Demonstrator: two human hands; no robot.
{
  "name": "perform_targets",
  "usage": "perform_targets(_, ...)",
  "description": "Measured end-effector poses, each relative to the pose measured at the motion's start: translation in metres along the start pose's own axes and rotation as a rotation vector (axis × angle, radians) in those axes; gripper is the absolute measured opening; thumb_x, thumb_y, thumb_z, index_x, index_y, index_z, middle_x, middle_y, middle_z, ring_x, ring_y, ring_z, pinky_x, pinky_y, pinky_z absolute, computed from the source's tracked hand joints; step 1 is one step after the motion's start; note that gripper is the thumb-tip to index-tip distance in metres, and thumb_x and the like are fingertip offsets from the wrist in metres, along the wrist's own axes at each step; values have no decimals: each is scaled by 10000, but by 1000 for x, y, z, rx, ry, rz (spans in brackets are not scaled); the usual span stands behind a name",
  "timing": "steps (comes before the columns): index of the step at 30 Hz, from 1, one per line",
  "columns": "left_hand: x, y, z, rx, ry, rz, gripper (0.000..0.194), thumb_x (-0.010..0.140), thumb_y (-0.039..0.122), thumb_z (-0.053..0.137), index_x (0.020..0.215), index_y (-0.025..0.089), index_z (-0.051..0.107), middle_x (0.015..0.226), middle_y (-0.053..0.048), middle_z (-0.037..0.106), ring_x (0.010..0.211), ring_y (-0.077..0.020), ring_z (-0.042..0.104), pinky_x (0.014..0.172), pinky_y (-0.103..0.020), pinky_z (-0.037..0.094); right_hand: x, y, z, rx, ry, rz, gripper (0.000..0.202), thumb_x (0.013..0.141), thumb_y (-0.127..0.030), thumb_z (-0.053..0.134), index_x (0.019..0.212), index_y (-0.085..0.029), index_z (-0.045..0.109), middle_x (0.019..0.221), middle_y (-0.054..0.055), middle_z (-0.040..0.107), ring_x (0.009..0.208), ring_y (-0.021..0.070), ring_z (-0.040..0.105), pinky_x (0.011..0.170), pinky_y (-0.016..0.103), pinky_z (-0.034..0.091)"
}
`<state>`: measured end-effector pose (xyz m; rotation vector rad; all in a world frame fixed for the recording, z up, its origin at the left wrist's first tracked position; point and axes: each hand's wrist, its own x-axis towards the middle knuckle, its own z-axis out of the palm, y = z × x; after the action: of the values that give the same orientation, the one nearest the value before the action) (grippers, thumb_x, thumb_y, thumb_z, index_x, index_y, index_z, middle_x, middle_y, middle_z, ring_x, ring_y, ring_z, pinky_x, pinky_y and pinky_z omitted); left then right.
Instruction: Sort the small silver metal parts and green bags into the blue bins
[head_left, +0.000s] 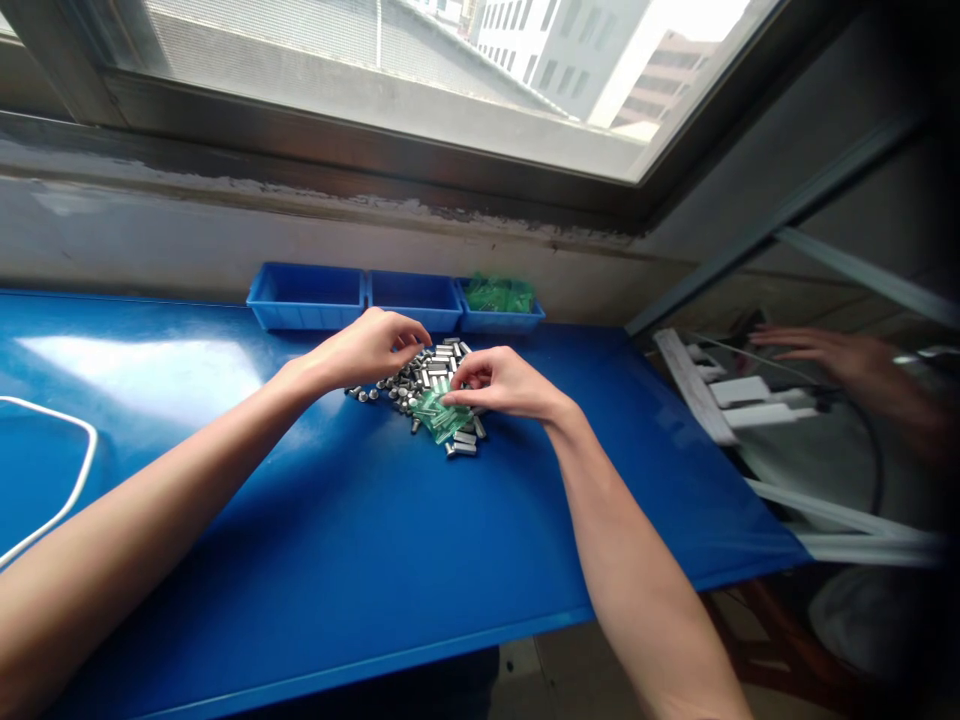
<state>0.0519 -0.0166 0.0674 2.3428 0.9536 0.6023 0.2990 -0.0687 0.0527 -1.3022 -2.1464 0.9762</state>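
Note:
A heap of small silvery metal cylinders and headed pins [405, 385] lies on the blue tabletop. Over its upper left edge hovers my left hand [375, 348], its fingers curled and the thumb close to them; whatever is at the fingertips is too small to make out. At the heap's right side my right hand [499, 382] pinches a translucent green plastic bag [444, 418] between thumb and fingers. The bag rests on the front of the heap and seems to have slim pieces in it. Several cylinders show around its edges.
Behind the heap stand a left blue bin [307, 316], a middle blue bin [420, 318] and a right bin [501, 322] with green plastic pieces [499, 294]. A white cable [86, 465] lies at left. Beyond a metal frame [847, 520] on the right, another person's hand [802, 342] shows.

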Motion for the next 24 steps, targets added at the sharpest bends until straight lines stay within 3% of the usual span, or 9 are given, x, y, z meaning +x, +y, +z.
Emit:
perform_targets(4,0,7,-1,-56,-5,-1,357,966,428,563,976,176,816,918,-57,806,836,-204,727,711,-250,511,-1,-1,-1,255,0,43,427,775,-576,844,778,-160,745,699,4,653,633,122,535,578,264,405)
perform_targets(7,0,12,-4,-161,-57,-41,493,973,573,546,836,166,789,757,-39,746,686,-171,652,575,-238,427,-1,-3,-1,416,127,46,423,775,-562,855,761,-176,681,672,-25,599,591,99,495,541,246,388)
perform_targets(9,0,14,-5,-262,-119,-54,498,921,625,620,847,163,792,750,-40,740,656,-163,632,543,-232,402,0,-3,0,496,219,43,437,772,-572,859,758,-192,644,647,-40,580,549,91,476,504,239,380)
perform_targets(12,0,13,-6,-428,-179,-59,504,822,636,751,948,153,814,820,-68,777,710,-183,674,587,-235,460,3,-3,4,579,287,43,456,752,-589,874,767,-206,628,645,-38,608,532,104,517,493,246,428)
perform_targets(16,1,9,-6,-579,-158,-79,526,787,626,799,980,137,820,848,-94,791,760,-197,701,674,-260,530,5,-2,8,671,341,52,460,702,-577,914,773,-205,653,676,-25,631,556,113,547,499,252,467)
perform_targets(24,1,9,-8,-586,-144,-63,520,810,619,791,994,134,823,881,-96,790,785,-189,702,699,-261,543,6,0,8,737,375,30,433,709,-543,924,778,-200,668,720,-17,658,584,106,571,531,248,521)
